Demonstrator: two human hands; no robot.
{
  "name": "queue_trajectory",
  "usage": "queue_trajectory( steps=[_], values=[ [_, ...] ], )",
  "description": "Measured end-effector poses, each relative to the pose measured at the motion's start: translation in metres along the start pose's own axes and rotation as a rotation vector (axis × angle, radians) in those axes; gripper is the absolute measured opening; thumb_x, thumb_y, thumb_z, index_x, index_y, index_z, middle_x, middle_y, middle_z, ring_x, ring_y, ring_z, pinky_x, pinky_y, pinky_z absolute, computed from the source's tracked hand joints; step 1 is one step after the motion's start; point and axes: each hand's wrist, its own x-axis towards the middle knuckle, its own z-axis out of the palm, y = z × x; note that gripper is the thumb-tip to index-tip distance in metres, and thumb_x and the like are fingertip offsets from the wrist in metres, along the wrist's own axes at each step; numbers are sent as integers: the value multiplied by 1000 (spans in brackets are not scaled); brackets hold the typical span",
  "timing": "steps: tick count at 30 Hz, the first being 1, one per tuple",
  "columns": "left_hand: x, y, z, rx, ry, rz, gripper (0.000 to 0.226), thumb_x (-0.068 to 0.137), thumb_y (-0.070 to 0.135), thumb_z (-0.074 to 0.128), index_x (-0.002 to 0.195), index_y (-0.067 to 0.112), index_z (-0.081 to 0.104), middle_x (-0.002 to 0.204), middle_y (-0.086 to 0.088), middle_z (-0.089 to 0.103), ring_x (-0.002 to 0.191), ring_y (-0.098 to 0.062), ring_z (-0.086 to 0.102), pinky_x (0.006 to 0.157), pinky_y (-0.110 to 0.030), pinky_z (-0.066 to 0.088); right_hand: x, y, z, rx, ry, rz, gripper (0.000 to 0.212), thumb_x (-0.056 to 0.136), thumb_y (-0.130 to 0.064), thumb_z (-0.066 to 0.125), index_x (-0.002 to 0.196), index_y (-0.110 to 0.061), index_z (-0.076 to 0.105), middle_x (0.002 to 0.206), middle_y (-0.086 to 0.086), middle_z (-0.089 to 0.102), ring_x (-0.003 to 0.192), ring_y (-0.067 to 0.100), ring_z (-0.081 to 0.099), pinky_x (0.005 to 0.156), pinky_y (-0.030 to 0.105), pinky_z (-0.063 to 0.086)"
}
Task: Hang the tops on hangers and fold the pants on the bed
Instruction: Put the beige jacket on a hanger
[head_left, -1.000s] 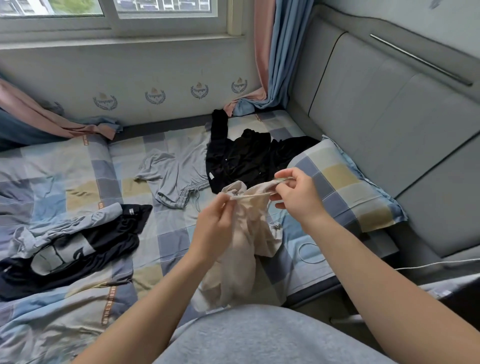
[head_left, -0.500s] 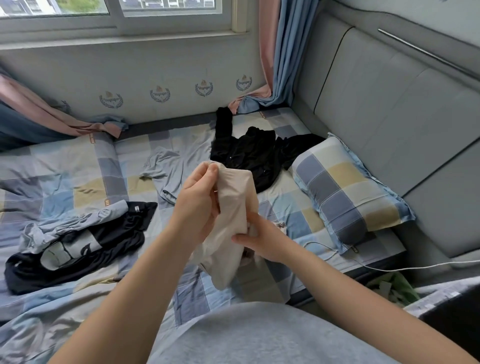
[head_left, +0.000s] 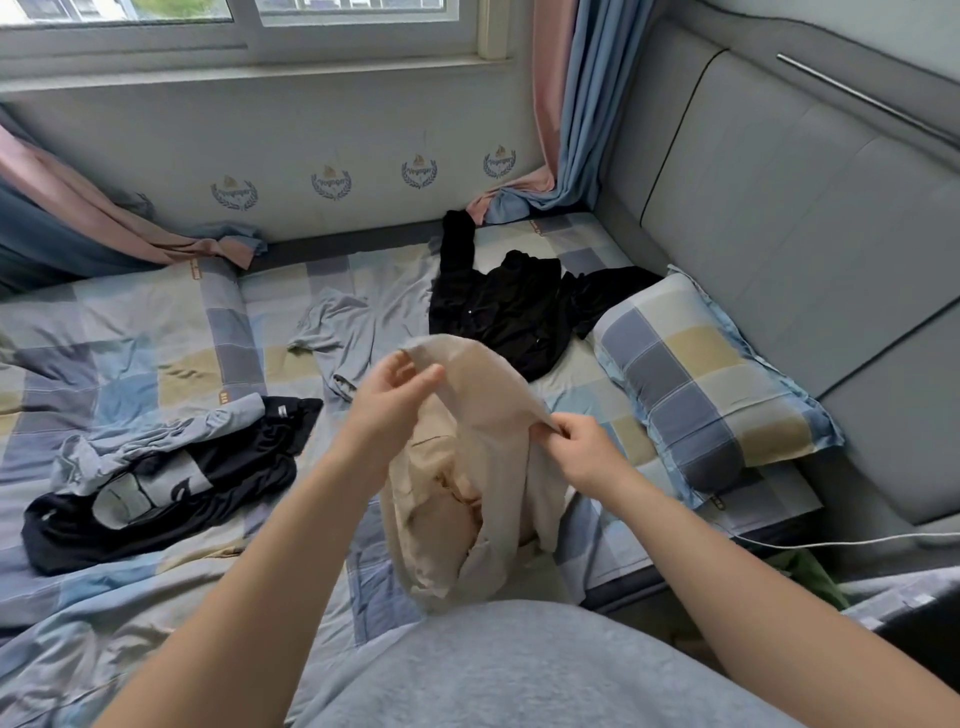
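Both forearms reach over the checked bed, the left hand raised, fingers curled on the top edge of a soft beige garment, the right hand lower, pinching its other edge. The limp, crumpled cloth hangs between them above the mattress.

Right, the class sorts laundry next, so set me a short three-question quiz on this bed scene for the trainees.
1. True or false: the beige garment lies flat on the bed.
2. Which lies next to the checked pillow? A black top; B towel; C hanger.
3. Which hand is higher in the picture?
Key: 1 false: the left hand and right hand hold it up. 2 A. 3 left.
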Motion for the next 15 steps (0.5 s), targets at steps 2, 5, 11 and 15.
queue_trajectory(
  steps=[2, 5, 11, 15],
  values=[
    [-3, -10, 8, 117, -60, -103, 56, 93, 24, 70, 145, 20, 48, 137, 2, 58, 119, -14, 58, 93, -29, 47, -3, -15, -5, 92, 41, -4, 37, 100, -26, 59, 74, -1, 56, 61, -2, 48, 58, 11, 43, 58, 31, 32],
    [-9, -24, 18, 399, -135, -145, 86, 85, 36, 78, 156, 20, 31, 154, -5, 41, 136, -20, 46, 100, -31, 43, -6, -43, -12, 235, 89, -20, 35, 100, -26, 60, 95, 8, 65, 84, 17, 65, 74, 21, 57, 67, 35, 43],
    [-17, -36, 43, 499, -275, 162, 25, 89, 28, 73, 111, 25, 64, 104, 10, 69, 97, -7, 63, 86, -33, 54, -14, -92, -16, 447, 109, -75, 31, 102, -21, 57, 97, 8, 63, 84, 18, 63, 76, 27, 64, 66, 43, 55],
    [-11, -33, 44, 318, -181, 223, 21, 100, 8, 54, 97, 20, 71, 94, 5, 74, 89, -8, 65, 82, -30, 51, -17, -99, -16, 551, 60, -128, 22, 104, -16, 52, 102, 1, 66, 85, 13, 71, 76, 19, 72, 59, 29, 58]
  ],
)
